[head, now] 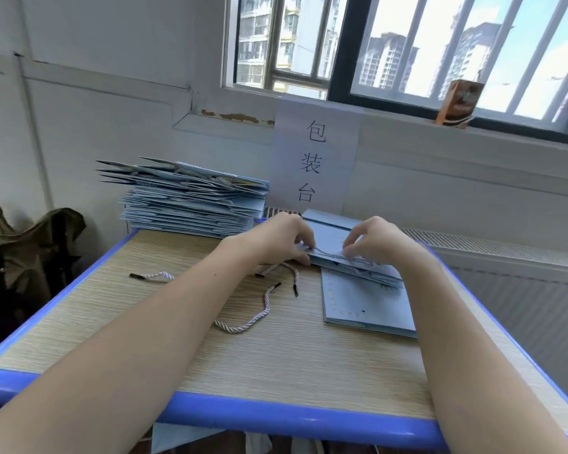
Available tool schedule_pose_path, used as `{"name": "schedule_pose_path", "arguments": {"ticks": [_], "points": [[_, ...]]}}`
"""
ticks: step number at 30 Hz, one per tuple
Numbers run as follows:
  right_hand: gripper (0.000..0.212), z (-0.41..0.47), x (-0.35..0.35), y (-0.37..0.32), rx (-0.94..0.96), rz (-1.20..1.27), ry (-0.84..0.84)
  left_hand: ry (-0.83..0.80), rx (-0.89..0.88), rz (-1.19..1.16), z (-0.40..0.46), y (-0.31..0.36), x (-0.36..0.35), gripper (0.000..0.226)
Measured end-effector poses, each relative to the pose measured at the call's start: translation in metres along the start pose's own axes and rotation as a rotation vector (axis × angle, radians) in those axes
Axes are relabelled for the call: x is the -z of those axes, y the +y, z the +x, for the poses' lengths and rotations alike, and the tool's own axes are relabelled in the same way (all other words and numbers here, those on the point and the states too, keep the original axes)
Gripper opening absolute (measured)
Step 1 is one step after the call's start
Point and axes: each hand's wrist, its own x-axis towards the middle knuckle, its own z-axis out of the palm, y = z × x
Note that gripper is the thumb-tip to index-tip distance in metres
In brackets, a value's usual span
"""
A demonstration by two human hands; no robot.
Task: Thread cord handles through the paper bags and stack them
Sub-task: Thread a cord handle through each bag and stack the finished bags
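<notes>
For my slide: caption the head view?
Both hands thread a cord through a paper bag.

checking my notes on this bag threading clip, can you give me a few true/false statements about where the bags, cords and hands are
1. Both hands grip the same light blue paper bag. True: the left hand and right hand pinch it along the edge where a cord runs.
2. The tall stack of bags sits at the near right corner of the desk. False: it is at the far left corner.
3. Loose cord handles lie on the desk near the left forearm. True.
4. The bag being worked on lies straight on the bare desk. False: it rests on other flat bags.
5. The window sill is bare. False: a brown carton stands there.
</notes>
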Motion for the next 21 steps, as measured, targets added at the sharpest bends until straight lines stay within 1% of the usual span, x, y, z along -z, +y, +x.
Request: {"name": "schedule_pose_path", "arguments": {"ticks": [3,9,14,18,21], "points": [[0.007,0.003,0.006,0.007,0.010,0.052,-0.004,0.018,-0.012,-0.020,0.002,-0.002,-0.002,0.030],[0.017,-0.003,0.011,0.011,0.017,0.009,-0.087,-0.019,0.003,0.061,0.005,-0.002,-0.003,0.034],[0.019,-0.006,0.015,0.011,0.026,-0.017,-0.157,-0.061,0.010,0.093,0.006,-0.005,-0.007,0.035],[0.029,-0.011,0.017,0.013,0.033,-0.017,-0.212,-0.058,-0.005,0.113,0.007,-0.003,-0.007,0.033],[0.025,-0.010,0.014,0.015,0.055,-0.074,-0.179,-0.025,-0.027,0.101,0.004,-0.002,-0.007,0.028]]}}
